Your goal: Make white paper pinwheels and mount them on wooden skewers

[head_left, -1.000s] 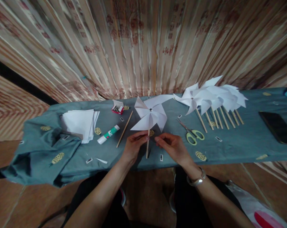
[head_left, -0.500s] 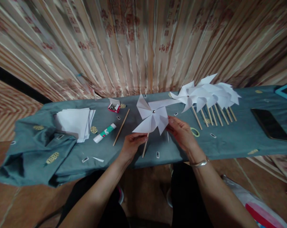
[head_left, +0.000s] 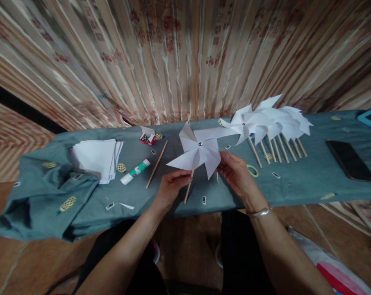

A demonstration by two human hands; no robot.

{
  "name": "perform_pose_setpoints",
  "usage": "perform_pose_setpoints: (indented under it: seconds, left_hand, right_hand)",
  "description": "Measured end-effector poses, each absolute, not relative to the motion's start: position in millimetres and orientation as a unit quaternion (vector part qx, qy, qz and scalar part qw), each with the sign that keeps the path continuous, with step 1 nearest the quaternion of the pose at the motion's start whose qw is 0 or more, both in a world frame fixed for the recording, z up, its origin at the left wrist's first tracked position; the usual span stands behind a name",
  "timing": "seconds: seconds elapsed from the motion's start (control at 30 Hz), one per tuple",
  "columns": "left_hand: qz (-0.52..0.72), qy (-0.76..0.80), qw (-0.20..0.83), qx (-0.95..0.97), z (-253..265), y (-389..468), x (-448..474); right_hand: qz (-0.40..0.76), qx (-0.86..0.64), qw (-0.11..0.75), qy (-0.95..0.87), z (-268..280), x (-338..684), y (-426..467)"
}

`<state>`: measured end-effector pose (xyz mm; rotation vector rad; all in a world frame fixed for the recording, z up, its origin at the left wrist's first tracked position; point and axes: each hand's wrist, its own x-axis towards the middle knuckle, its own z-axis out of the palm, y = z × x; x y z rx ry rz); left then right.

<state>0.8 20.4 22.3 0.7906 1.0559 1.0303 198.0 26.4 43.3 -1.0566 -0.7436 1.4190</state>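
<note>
A white paper pinwheel with a shiny round pin head at its centre is raised over the table, its wooden stick pointing down. My left hand is closed, thumb and fingers pinching that stick just below the blades. At the pinwheel's right edge, my right hand has its thumb and fingers closed on a blade; some fingertips are hidden behind the paper. Under and beside my right hand lie scissors with a pale green handle, partly covered. Several finished pinwheels lie overlapping at the back right.
On the green tablecloth are a loose wooden stick, a glue stick, a small red box of metal pins and a stack of white paper. A phone lies right. A curtain hangs behind.
The pinwheel's blades have turned slightly and shifted a little to the right. My right hand has moved slightly right and down; my left hand keeps its hold on the stick.
</note>
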Motion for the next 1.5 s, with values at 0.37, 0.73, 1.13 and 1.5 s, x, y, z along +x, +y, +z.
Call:
perform_pose_setpoints:
  seconds: [0.37, 0.73, 1.13, 1.5]
  left_hand:
    - [0.445, 0.468, 0.674, 0.358, 21.2, 18.6, 1.4]
    - [0.442, 0.472, 0.674, 0.355, 20.7, 17.9, 2.9]
    - [0.45, 0.458, 0.681, 0.352, 20.6, 17.5, 4.4]
    - [0.438, 0.451, 0.676, 0.384, 25.0, 16.4, 4.4]
  right_hand:
    - [0.598, -0.453, 0.584, -0.31, 43.8, 198.5, 25.4]
    - [0.609, -0.463, 0.564, -0.312, 51.0, 192.5, 23.7]
    - [0.622, -0.446, 0.57, -0.3, 49.0, 191.5, 22.3]
    - [0.662, -0.431, 0.542, -0.288, 44.0, 183.4, 20.4]
